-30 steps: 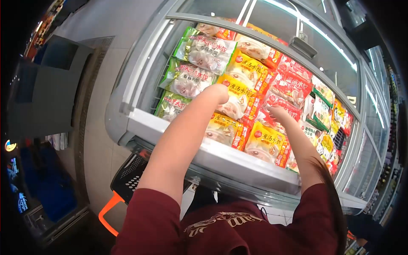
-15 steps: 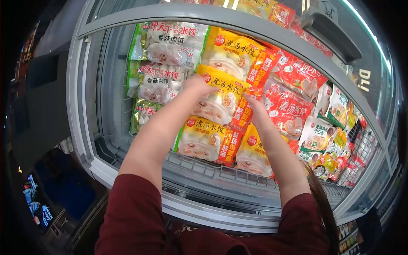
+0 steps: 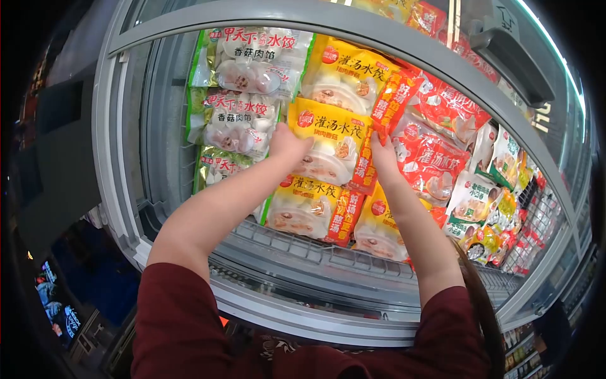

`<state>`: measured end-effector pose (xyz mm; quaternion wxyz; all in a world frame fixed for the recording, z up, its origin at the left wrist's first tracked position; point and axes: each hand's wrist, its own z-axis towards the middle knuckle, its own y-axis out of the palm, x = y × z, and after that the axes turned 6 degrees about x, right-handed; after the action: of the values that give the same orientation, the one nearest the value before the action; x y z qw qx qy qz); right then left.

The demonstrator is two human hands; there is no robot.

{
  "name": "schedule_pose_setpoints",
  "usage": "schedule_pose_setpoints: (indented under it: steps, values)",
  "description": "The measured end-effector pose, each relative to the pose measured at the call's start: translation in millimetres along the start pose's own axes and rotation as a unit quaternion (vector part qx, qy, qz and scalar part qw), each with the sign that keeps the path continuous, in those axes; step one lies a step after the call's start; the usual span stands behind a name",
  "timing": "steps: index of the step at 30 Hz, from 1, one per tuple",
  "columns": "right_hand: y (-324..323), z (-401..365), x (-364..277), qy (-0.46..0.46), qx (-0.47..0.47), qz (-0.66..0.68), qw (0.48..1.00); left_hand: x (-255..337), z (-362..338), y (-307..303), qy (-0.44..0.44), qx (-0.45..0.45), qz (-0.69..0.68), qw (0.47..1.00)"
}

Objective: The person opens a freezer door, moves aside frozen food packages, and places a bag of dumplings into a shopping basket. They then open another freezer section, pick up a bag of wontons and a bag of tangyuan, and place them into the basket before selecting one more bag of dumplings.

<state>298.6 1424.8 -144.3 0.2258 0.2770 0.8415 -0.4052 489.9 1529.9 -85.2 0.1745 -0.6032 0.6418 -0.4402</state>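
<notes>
Inside a grey-rimmed chest freezer [image 3: 120,158] in a dim shop aisle, the left hand [image 3: 287,142] and right hand [image 3: 383,158] clasp opposite edges of a yellow plastic dumpling bag [image 3: 331,142]. It lies atop similar bags, between green-and-white bags [image 3: 243,120] and red bags [image 3: 435,161].

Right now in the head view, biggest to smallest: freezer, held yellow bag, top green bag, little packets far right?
1. The freezer, by far.
2. The yellow bag and the green bag: they look about alike, so no ranking.
3. The little packets, though the lens edge may shrink them.
</notes>
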Motion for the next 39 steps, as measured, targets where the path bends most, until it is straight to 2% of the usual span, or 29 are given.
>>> schedule_pose_setpoints:
  steps: [1,3,5,8,9,12,14,15,16,17,19,22,24,25,29,31,33,34,35,36,37,39]
  values:
    - [4.0,-1.7,3.5,0.062,-0.009,0.086,0.994,2.7,0.3,-8.9,-0.005,-0.017,-0.007,1.0]
    - [9.1,-1.6,10.3,0.121,-0.002,0.194,0.974,-1.6,6.6,-11.9,0.005,-0.041,-0.011,0.999]
    - [6.0,-1.0,19.9,0.117,0.031,0.236,0.964,-10.7,18.6,0.1,0.033,-0.058,-0.007,0.998]
    - [-11.1,-9.4,-3.8,0.202,-0.119,0.377,0.896,4.0,24.8,0.1,0.033,-0.098,0.082,0.991]
    - [-12.0,-11.9,-10.6,0.215,-0.074,0.367,0.902,2.5,30.1,-0.1,0.041,-0.119,0.07,0.99]
    - [6.4,-2.9,24.5,0.19,0.042,0.27,0.943,-7.3,37.8,-4.3,0.047,-0.168,0.049,0.983]
    - [-18.9,-16.6,-3.4,0.231,-0.084,0.366,0.898,-5.3,36.0,-10.0,0.034,-0.182,0.05,0.981]
    - [-31.1,-23.8,-13.6,0.25,-0.145,0.407,0.866,-4.2,26.3,-12.3,-0.036,-0.248,-0.096,0.963]
    - [-37.1,-24.6,-12.9,0.268,-0.169,0.425,0.848,-3.2,11.9,-15.9,-0.107,-0.307,-0.24,0.915]
    - [-45.1,-23.4,-10.9,0.285,-0.193,0.443,0.828,-2.0,2.8,-17.0,-0.174,-0.357,-0.376,0.837]
    - [-61.0,-25.4,-14.9,0.336,-0.249,0.457,0.785,-11.9,3.5,2.4,-0.152,-0.389,-0.368,0.831]
    - [-61.1,-35.3,2.1,0.32,-0.218,0.435,0.813,-13.3,0.0,16.5,-0.117,-0.4,-0.359,0.835]
    - [-63.7,-41.4,5.5,0.326,-0.203,0.447,0.808,-12.6,-7.8,11.8,-0.091,-0.411,-0.383,0.822]
    - [-66.2,-45.4,1.6,0.323,-0.201,0.457,0.804,-7.8,-12.9,0.1,-0.117,-0.429,-0.399,0.802]
    - [-73.1,-56.0,-14.4,0.321,-0.201,0.455,0.806,-9.2,-12.4,-10.7,-0.139,-0.453,-0.4,0.784]
    - [-75.8,-55.9,-15.2,0.285,-0.213,0.406,0.842,-8.5,-14.3,-17.3,-0.126,-0.453,-0.404,0.784]
    - [-75.6,-48.0,-15.4,0.259,-0.203,0.307,0.893,-12.8,-14.3,-11.6,-0.044,-0.382,-0.366,0.847]
    - [-71.0,-42.2,-13.3,0.19,-0.175,0.143,0.955,-13.9,-13.7,-8.7,-0.001,-0.344,-0.344,0.874]
    - [-64.9,-37.1,-10.9,0.116,-0.138,-0.025,0.983,-15.3,-8.7,-8.0,0.044,-0.294,-0.214,0.93]
    - [-63.4,-40.6,-18.4,0.041,-0.096,-0.194,0.976,-14.6,-2.9,-10.9,0.086,-0.238,-0.08,0.964]
    - [-68.8,-48.8,-21.1,-0.128,-0.138,-0.325,0.927,-14.8,2.4,-12.7,0.124,-0.176,0.057,0.975]
    - [-68.6,-58.9,-32.4,-0.122,-0.123,-0.35,0.921,-13.7,8.1,-16.5,0.145,-0.152,0.067,0.975]
